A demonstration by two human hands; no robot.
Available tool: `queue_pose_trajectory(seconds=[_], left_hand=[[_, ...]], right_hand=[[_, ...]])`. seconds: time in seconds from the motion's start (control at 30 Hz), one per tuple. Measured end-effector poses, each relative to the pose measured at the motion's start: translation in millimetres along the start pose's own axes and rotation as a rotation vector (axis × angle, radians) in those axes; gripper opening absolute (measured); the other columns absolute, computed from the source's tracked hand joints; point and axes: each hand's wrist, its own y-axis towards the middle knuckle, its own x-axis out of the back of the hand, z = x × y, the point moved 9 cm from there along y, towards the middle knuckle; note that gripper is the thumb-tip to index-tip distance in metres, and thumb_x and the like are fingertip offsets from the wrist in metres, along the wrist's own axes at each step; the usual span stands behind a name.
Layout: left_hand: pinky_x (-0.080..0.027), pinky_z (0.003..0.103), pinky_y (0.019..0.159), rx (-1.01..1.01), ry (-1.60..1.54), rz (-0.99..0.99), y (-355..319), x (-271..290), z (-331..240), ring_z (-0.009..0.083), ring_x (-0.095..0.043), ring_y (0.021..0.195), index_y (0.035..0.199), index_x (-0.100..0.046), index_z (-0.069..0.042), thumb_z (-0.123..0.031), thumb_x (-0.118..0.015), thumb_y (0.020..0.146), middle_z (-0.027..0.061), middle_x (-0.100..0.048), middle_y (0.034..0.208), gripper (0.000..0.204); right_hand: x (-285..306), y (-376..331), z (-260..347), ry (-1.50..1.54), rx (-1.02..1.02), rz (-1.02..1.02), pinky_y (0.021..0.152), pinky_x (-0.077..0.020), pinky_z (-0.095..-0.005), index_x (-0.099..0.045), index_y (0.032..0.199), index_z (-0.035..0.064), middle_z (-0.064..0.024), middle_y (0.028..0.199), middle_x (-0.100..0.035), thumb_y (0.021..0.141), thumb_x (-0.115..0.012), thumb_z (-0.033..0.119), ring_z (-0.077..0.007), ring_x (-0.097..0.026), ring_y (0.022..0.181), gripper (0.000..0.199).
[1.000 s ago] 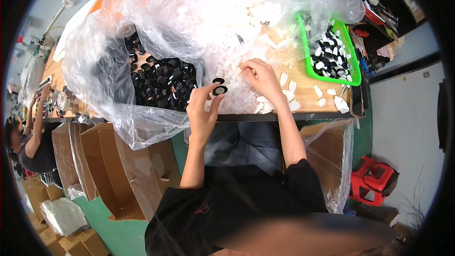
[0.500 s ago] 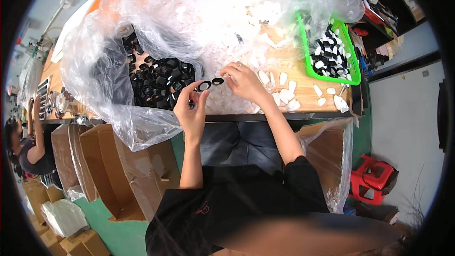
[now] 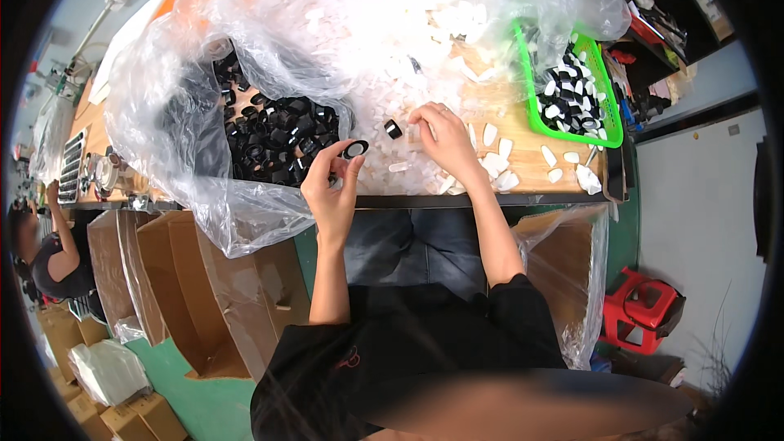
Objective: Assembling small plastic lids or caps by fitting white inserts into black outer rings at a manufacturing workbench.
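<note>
My left hand (image 3: 331, 189) is raised over the table's front edge and pinches a small black ring cap (image 3: 355, 149) between thumb and fingers. My right hand (image 3: 445, 140) rests on the wooden table (image 3: 535, 157), its fingers curled among small white plastic pieces (image 3: 495, 162). A second black cap (image 3: 393, 128) lies just left of its fingertips; whether the fingers touch it I cannot tell. A heap of black caps (image 3: 278, 135) fills a clear plastic bag (image 3: 175, 126) to the left of both hands.
A green basket (image 3: 527, 61) with black-and-white parts stands at the right. A large clear bag of white pieces (image 3: 392, 16) covers the back. Open cardboard boxes (image 3: 175, 294) stand below left, a red stool (image 3: 649, 310) at right. Another person (image 3: 53, 257) sits far left.
My left hand has lifted and turned its black cap. My right hand drew left to meet it, then moved back right onto the white pieces, leaving a black cap beside it.
</note>
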Motion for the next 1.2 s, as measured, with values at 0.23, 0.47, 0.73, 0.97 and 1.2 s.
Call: queue_pose_trajectory(seconds=[0.23, 0.47, 0.73, 0.97, 1.2], left_hand=[[-0.047, 0.020, 0.073, 0.038, -0.047, 0.042, 0, -3, 8, 0.0056, -0.058, 0.074, 0.111, -0.067, 0.002, 0.001, -0.072, 0.086, 0.0001, -0.062, 0.079, 0.025], [-0.050, 0.021, 0.073, -0.053, -0.100, 0.202, -8, -39, -11, 0.0084, -0.063, 0.079, 0.111, -0.068, 0.002, 0.005, -0.072, 0.084, 0.0050, -0.066, 0.095, 0.028], [-0.055, 0.025, 0.084, 0.180, -0.317, 0.390, -27, -77, -5, 0.0127, -0.066, 0.092, 0.115, -0.067, 0.002, 0.004, -0.069, 0.087, 0.0082, -0.066, 0.107, 0.029], [-0.054, 0.028, 0.088, 0.210, -0.466, 0.380, -33, -79, -4, 0.0160, -0.066, 0.097, 0.110, -0.069, 0.003, 0.003, -0.066, 0.090, 0.0106, -0.065, 0.111, 0.021], [-0.055, 0.026, 0.084, 0.037, -0.266, 0.322, -31, -70, -24, 0.0170, -0.065, 0.100, 0.110, -0.069, 0.004, 0.004, -0.065, 0.090, 0.0115, -0.064, 0.111, 0.021]], right_hand=[[10, -48, -5, 0.189, -0.134, 0.300, 0.077, -0.0487, -0.0391, -0.062, 0.076, 0.0025, -0.0091, 0.082, -0.063, 0.078, -0.058, -0.002, -0.0293, -0.060, 0.085, 0.006], [14, -75, 31, -0.156, 0.025, 0.163, 0.085, -0.0486, -0.0365, -0.067, 0.080, 0.0029, -0.0057, 0.092, -0.065, 0.075, -0.069, 0.000, -0.0265, -0.059, 0.096, 0.006], [44, -66, 55, -0.045, 0.142, -0.132, 0.081, -0.0507, -0.0403, -0.067, 0.091, 0.0020, -0.0080, 0.106, -0.064, 0.074, -0.070, -0.004, -0.0312, -0.060, 0.096, 0.018], [37, -72, 58, 0.205, 0.198, -0.116, 0.075, -0.0524, -0.0342, -0.066, 0.094, 0.0019, -0.0084, 0.106, -0.064, 0.078, -0.074, -0.002, -0.0256, -0.063, 0.089, 0.018], [17, -71, 26, 0.674, -0.269, 0.039, 0.085, -0.0488, -0.0264, -0.064, 0.111, -0.0037, -0.0087, 0.107, -0.061, 0.090, -0.067, 0.000, -0.0152, -0.061, 0.098, 0.021]])
